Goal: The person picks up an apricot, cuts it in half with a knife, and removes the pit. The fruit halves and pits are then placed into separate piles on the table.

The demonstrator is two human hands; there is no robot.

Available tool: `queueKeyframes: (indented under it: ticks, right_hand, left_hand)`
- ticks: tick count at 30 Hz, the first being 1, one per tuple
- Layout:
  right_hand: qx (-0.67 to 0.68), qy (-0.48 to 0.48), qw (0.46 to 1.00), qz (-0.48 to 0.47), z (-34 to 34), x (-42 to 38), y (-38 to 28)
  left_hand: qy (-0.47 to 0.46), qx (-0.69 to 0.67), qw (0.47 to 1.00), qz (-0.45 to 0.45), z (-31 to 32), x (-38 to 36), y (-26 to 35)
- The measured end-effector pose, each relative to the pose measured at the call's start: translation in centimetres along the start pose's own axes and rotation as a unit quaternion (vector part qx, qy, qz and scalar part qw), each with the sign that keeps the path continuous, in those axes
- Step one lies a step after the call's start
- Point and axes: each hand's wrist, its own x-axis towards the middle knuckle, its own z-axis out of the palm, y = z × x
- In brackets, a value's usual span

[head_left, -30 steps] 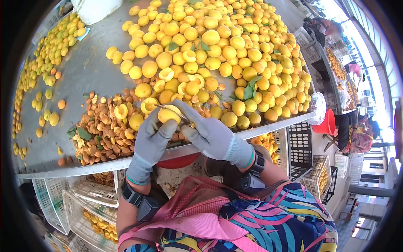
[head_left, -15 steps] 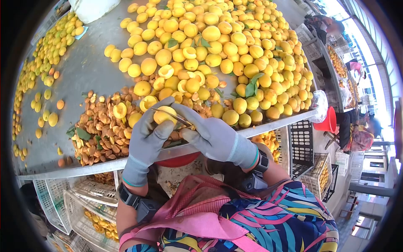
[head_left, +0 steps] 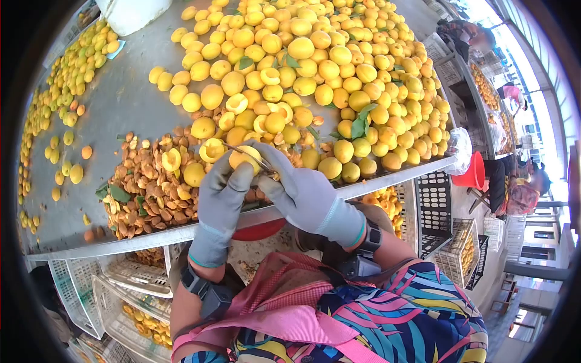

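My left hand (head_left: 219, 196), in a grey glove, pinches a yellow apricot (head_left: 244, 158) just above the table's front edge. My right hand (head_left: 307, 198), gloved alike, is closed around a thin, blade-like metal tool (head_left: 264, 163) whose narrow end lies across the top of the apricot. Fingers cover much of the tool. Left of my hands is a heap of brown apricot pits (head_left: 148, 190) with a few green leaves. A halved apricot (head_left: 212, 150) sits right behind the held one, and more cut halves lie beyond it.
A large pile of whole apricots (head_left: 339, 72) covers the metal table (head_left: 139, 91) behind my hands. Greener fruit (head_left: 66, 91) lies at far left. Plastic crates (head_left: 136, 275) stand under the table. At right are a red bucket (head_left: 471, 172), a clear bag (head_left: 460, 150) and other people.
Both hands have shifted slightly to the right, with the apricot. The apricot is turned in my left fingers, and the tool sits at a steeper angle across it.
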Motion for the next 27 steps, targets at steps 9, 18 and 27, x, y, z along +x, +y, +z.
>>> queueKeyframes:
  ticks: [9, 18, 27]
  right_hand:
    - [-0.011, -0.002, 1.000, -0.015, 1.2, 0.5, 0.1]
    - [-0.052, 0.007, 0.998, -0.024, 1.5, 0.6, -0.1]
    - [-0.016, 0.032, 0.998, -0.046, 2.1, 0.6, 0.8]
  left_hand:
    - [0.025, -0.136, 0.990, 0.009, -0.4, 0.1, -0.6]
    - [0.036, 0.117, 0.991, 0.049, 0.0, -0.5, 1.2]
    - [0.046, -0.153, 0.983, -0.089, -0.1, -0.5, 0.1]
